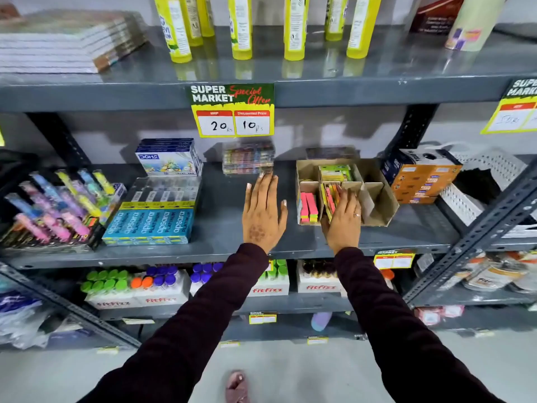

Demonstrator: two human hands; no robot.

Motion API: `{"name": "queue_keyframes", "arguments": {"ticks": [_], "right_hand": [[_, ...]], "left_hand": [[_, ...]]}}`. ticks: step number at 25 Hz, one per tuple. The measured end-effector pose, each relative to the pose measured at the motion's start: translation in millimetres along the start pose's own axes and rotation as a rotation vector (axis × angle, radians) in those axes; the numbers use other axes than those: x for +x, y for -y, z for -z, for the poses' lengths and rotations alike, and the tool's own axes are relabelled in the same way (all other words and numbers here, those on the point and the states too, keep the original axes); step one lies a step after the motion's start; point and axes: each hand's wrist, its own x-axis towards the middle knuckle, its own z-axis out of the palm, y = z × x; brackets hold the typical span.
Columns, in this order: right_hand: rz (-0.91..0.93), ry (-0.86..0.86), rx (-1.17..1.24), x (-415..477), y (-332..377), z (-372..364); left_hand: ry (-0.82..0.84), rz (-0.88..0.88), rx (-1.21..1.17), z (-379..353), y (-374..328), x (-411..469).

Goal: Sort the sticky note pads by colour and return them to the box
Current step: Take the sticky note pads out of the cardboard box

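A brown cardboard box (377,196) with dividers stands on the middle shelf at the right. Two pink pads with yellow ends (307,207) lie in its front left compartment. Packets with green and yellow covers (334,172) fill a rear compartment. My right hand (343,219) is inside the front middle compartment, its fingers wrapped around a bunch of mixed pink, orange and yellow sticky note pads (331,199) that stand on edge. My left hand (263,212) hovers flat and open over the bare shelf left of the box, holding nothing.
A clear pack of coloured items (248,157) sits just beyond my left fingertips. Blue pencil boxes (151,225) and highlighter packs (58,205) lie to the left, an orange carton (421,175) to the right. A price sign (232,110) hangs from the upper shelf edge.
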Motion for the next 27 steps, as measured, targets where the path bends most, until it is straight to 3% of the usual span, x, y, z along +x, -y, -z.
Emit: {"name": "queue_keyframes", "arguments": {"ticks": [4,8,12,14,16,20,27], "right_hand": [[-0.089,0.186,-0.006,12.4,-7.9,-4.2],[-0.144,0.176,0.128,25.6,-4.1,-4.5],[-0.254,-0.050,0.281,18.9,16.3,18.8],[-0.183,-0.171,0.352,18.9,43.4,35.1],[-0.046,-0.187,0.376,23.3,77.0,42.3],[0.294,-0.108,0.115,22.2,129.5,8.5],[0.316,0.153,-0.279,15.2,132.7,-51.3]], "left_hand": [[0.059,0.018,-0.009,-6.7,8.2,0.4],[0.084,0.024,-0.022,-11.1,22.1,5.7],[0.075,0.072,0.017,-8.5,54.9,-3.1],[0.098,0.112,0.054,-8.3,78.0,-13.4],[0.155,0.146,0.076,-8.7,96.7,-23.4],[0.237,0.200,0.062,-11.9,120.9,-30.8],[0.363,0.154,-0.007,-10.5,153.4,-65.5]]}}
